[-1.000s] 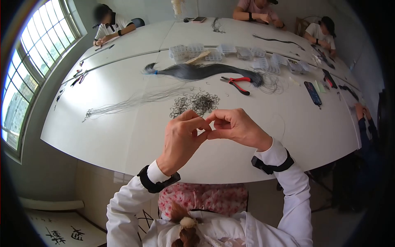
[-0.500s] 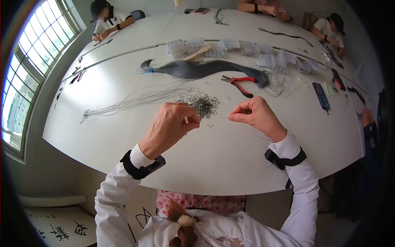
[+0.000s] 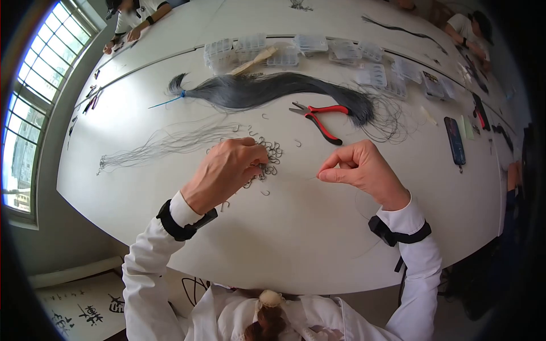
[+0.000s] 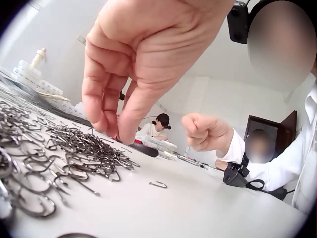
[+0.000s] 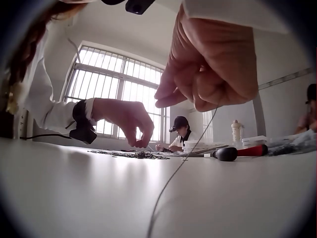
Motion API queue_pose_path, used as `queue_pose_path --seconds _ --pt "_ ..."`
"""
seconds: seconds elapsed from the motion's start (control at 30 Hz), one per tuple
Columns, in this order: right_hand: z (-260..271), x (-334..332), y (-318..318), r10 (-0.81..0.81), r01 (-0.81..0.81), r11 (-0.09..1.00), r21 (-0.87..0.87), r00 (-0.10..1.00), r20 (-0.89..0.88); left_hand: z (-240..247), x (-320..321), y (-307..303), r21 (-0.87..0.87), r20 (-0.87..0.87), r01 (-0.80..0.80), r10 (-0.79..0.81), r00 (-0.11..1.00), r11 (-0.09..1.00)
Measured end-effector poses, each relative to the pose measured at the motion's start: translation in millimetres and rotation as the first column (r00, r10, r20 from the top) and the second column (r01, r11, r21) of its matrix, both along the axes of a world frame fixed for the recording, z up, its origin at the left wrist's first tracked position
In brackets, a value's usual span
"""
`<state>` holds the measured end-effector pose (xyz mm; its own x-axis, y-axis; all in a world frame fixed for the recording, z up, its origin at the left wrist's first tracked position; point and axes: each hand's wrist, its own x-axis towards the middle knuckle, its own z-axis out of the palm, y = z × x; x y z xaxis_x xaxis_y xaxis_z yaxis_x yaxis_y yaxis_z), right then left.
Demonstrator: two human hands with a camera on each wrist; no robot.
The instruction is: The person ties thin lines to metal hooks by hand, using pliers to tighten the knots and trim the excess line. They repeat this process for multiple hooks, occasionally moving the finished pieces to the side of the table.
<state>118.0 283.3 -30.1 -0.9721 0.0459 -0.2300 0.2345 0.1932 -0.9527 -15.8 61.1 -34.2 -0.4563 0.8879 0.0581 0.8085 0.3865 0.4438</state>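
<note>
My left hand (image 3: 224,170) reaches down over a pile of fish hooks (image 3: 272,162). Its thumb and fingers point downward in the left wrist view, close above the hooks (image 4: 89,148), with nothing seen between them. To the right, my right hand (image 3: 361,167) pinches a thin line between thumb and forefinger, and a short end pokes out leftward. In the right wrist view the line (image 5: 181,166) trails from under that hand toward the table. A single hook (image 3: 265,193) lies just in front of the pile.
Red-and-black pliers (image 3: 331,109) lie open behind the hooks. Beyond them stretch a dark hank of strands (image 3: 244,94) and several clear plastic boxes (image 3: 219,54). Loose thin lines (image 3: 136,156) spread at left; a phone (image 3: 455,139) lies at right. Other people sit around the table.
Both hands were together at first, then parted with a thin line stretching from the right hand. The left hand has since lowered leftward onto the hook pile; the right still pinches the line.
</note>
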Motion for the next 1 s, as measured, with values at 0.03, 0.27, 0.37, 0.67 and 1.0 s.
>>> queue_pose_path --seconds 0.03,0.27,0.37,0.67,1.0 --pt "0.2 0.1 0.8 -0.010 0.010 1.000 -0.009 1.000 -0.006 -1.6 -1.4 1.9 0.013 -0.002 -0.008 0.008 1.000 1.000" --pt "-3.1 -5.6 7.5 -0.054 0.053 0.996 -0.075 0.999 -0.003 -17.5 -18.9 -2.4 0.084 0.099 -0.035 0.026 0.995 0.996" --pt "-4.1 -5.2 7.4 -0.070 0.070 0.996 -0.063 0.998 0.001 -12.5 -20.2 -2.8 0.083 0.085 -0.031 0.024 0.996 0.996" --pt "13.5 -26.5 -19.6 -0.094 0.095 0.993 0.066 0.995 -0.018 -7.6 -30.1 -12.0 0.145 0.196 -0.028 -0.001 0.981 0.989" --pt "31.5 -58.5 -84.2 -0.178 0.203 0.975 0.086 0.955 -0.236 26.8 -29.5 -28.2 0.400 0.469 -0.257 0.044 0.882 0.880"
